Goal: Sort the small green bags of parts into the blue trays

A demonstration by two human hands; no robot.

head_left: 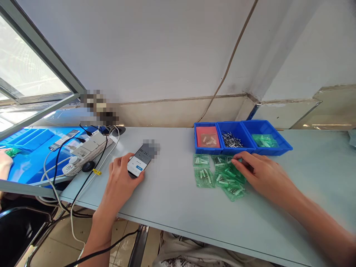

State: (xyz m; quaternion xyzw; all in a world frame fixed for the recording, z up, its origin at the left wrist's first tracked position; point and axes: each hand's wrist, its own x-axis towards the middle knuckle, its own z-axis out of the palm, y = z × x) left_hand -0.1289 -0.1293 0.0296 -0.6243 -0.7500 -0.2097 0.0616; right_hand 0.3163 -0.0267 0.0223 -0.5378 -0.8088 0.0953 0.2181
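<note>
My left hand (121, 181) grips a phone (139, 160) by its sides, thumb on the near edge and fingers on the far one. The phone lies face up on the table, its lit screen showing a timer. My right hand (257, 172) is closed, with thumb and forefinger pinched at the edge of a small green plastic bag (228, 159) at the top of a loose pile. Its other fingers are curled out of sight. More green bags (230, 181) with small metal parts overlap below, and two others (204, 178) lie flat to the left.
Behind the bags stands a blue tray (236, 150) with three compartments: a red packet (208, 136), loose metal pins (231, 140) and green bags (264, 140). Power strips (86, 152) with tangled cables lie left, beside a metal-framed partition (41, 107). Another person's hand (5, 163) shows beyond it.
</note>
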